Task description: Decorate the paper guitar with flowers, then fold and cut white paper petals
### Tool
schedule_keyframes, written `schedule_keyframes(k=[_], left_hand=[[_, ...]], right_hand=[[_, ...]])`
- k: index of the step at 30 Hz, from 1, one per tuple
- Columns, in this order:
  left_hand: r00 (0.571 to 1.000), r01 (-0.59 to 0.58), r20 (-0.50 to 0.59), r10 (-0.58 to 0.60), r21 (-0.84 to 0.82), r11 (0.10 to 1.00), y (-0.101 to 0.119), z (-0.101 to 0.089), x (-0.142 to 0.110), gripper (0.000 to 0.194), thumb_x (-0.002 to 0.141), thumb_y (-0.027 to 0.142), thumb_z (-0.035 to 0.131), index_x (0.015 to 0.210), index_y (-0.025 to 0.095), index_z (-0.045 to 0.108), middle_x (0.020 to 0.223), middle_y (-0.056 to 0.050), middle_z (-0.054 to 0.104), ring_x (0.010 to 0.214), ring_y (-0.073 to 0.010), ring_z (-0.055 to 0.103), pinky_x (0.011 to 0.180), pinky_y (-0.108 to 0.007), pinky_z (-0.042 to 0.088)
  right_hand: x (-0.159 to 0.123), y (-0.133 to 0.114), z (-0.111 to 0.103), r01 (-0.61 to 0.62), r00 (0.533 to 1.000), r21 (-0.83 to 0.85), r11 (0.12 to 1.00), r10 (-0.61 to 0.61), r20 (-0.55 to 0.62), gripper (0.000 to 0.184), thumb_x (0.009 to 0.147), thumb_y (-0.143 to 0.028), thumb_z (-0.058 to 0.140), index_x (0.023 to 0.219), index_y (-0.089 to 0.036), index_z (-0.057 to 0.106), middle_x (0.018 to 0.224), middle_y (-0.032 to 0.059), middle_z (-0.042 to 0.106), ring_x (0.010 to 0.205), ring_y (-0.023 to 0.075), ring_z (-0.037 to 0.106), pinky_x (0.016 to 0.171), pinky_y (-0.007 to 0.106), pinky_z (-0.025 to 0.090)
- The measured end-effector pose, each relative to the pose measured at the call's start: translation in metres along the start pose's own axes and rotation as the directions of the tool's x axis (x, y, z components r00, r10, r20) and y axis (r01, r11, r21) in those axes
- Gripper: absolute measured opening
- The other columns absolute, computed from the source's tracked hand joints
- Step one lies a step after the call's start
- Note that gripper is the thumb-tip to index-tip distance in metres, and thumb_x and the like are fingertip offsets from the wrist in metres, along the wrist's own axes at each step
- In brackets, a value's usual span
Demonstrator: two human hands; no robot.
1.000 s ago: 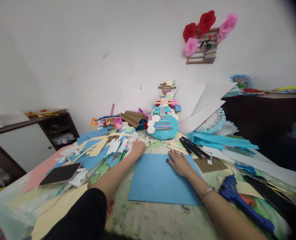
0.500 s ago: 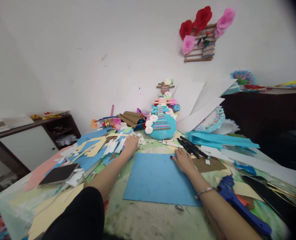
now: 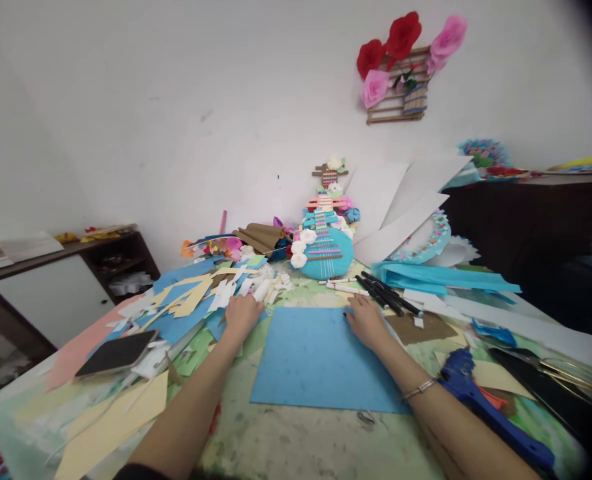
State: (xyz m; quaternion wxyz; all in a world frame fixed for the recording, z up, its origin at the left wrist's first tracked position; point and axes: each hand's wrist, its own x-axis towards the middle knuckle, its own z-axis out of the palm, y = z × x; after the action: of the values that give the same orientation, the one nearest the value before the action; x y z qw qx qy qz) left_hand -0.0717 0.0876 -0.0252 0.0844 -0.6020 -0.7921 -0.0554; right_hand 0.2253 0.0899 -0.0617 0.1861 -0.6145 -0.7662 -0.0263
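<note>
A blue sheet [image 3: 321, 363] lies flat on the table in front of me. My right hand [image 3: 369, 321] rests on its upper right corner, fingers stretched forward and apart, holding nothing. To the left of the sheet, my left hand [image 3: 243, 316] is low over the edge of the paper scraps [image 3: 191, 293]. Its fingers point forward and are partly bent, with nothing visible in them. Just beyond those fingertips is a white rolled-looking piece [image 3: 262, 291]. Black pens [image 3: 383, 293] and white markers [image 3: 347, 289] lie beyond my right hand.
A turquoise paper instrument [image 3: 326, 253] with white flowers stands against the wall. At right are a blue glue gun [image 3: 491, 407], scissors [image 3: 566, 377] and turquoise folded paper [image 3: 446, 277]. A phone [image 3: 117, 353] and cream paper [image 3: 113, 427] lie at left.
My left hand has drawn back toward me and left from the scraps, uncovering the white rolled-looking piece. My right hand stays on the sheet's corner.
</note>
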Motion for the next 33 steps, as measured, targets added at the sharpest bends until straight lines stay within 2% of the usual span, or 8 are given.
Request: schedule_keyframes(k=[6,10,12,14,17,20,25,33], left_hand=[[0.993,-0.07,-0.102,0.054,-0.153,0.986,0.006,-0.017,-0.012,0.033,0.085,0.03,0.037,0.09,0.009,0.061,0.095,-0.018,0.064,0.091,-0.0265,0.058,0.078,-0.034,0.042],[0.974,-0.219,-0.098,0.206,-0.659,0.72,0.038,-0.011,-0.039,0.029,0.087,0.029,0.032,0.077,0.017,0.055,0.078,-0.006,0.062,0.076,-0.0193,0.057,0.069,-0.029,0.043],[0.953,-0.181,-0.015,0.304,-0.832,0.525,0.057,-0.003,-0.057,0.028,0.087,0.029,0.031,0.076,0.018,0.055,0.073,-0.005,0.062,0.073,-0.0188,0.057,0.067,-0.029,0.043],[0.915,-0.198,-0.023,0.402,-0.894,0.401,0.071,0.003,-0.072,0.028,0.087,0.031,0.033,0.081,0.018,0.057,0.081,-0.006,0.064,0.079,-0.0189,0.057,0.072,-0.029,0.044],[0.834,-0.362,-0.154,0.53,-0.878,0.314,0.076,0.006,-0.079,0.033,0.09,0.033,0.03,0.082,0.018,0.059,0.089,-0.007,0.063,0.084,-0.0182,0.056,0.078,-0.029,0.043],[0.777,-0.522,-0.213,0.592,-0.743,0.418,0.065,0.009,-0.066,0.038,0.092,0.033,0.027,0.086,0.017,0.061,0.092,-0.008,0.062,0.088,-0.0187,0.055,0.083,-0.031,0.042],[0.881,-0.471,-0.118,0.459,-0.331,0.818,0.035,0.025,-0.02,0.031,0.084,0.039,0.049,0.101,0.017,0.062,0.11,-0.012,0.058,0.104,-0.028,0.049,0.089,-0.039,0.037],[0.891,-0.433,-0.095,0.445,-0.476,0.766,0.013,0.036,0.013,0.019,0.072,0.029,0.063,0.087,0.017,0.064,0.088,-0.006,0.063,0.088,-0.0211,0.055,0.081,-0.032,0.041]], right_hand=[[-0.007,-0.028,-0.014,0.034,0.994,0.407,0.913,0.013,-0.113,0.028,0.083,-0.017,0.046,0.107,-0.012,0.06,0.114,0.0122,0.062,0.113,0.0241,0.05,0.099,0.036,0.035],[-0.021,-0.058,-0.017,-0.218,0.976,0.903,0.37,0.08,0.203,0.026,0.083,-0.036,0.051,0.096,-0.015,0.06,0.099,0.0099,0.066,0.087,0.0196,0.063,0.074,0.032,0.049],[-0.028,-0.07,-0.016,-0.332,0.943,0.942,0.052,0.02,0.332,0.032,0.077,-0.042,0.06,0.096,-0.015,0.059,0.096,0.0088,0.065,0.077,0.0165,0.064,0.064,0.027,0.049],[-0.033,-0.077,-0.014,-0.336,0.941,0.935,-0.114,-0.001,0.338,0.037,0.069,-0.041,0.069,0.093,-0.014,0.059,0.09,0.007,0.065,0.072,0.0146,0.062,0.06,0.025,0.049],[-0.037,-0.079,-0.015,-0.313,0.945,0.927,-0.206,0.034,0.326,0.034,0.062,-0.033,0.075,0.086,-0.013,0.059,0.08,0.0044,0.065,0.068,0.014,0.061,0.06,0.025,0.05],[-0.034,-0.074,-0.02,-0.346,0.912,0.887,-0.306,0.111,0.394,0.029,0.062,-0.024,0.073,0.083,-0.014,0.055,0.077,0.004,0.065,0.062,0.0139,0.061,0.057,0.025,0.05],[-0.025,-0.06,-0.03,-0.414,0.833,0.886,-0.208,0.306,0.461,0.04,0.061,-0.024,0.072,0.093,-0.02,0.047,0.065,-0.0034,0.057,0.044,0.0111,0.053,0.039,0.023,0.042],[-0.017,-0.042,-0.028,-0.444,0.839,0.858,-0.258,0.217,0.5,0.019,0.066,-0.017,0.054,0.084,-0.018,0.05,0.064,0.0009,0.059,0.056,0.0143,0.061,0.051,0.023,0.047]])
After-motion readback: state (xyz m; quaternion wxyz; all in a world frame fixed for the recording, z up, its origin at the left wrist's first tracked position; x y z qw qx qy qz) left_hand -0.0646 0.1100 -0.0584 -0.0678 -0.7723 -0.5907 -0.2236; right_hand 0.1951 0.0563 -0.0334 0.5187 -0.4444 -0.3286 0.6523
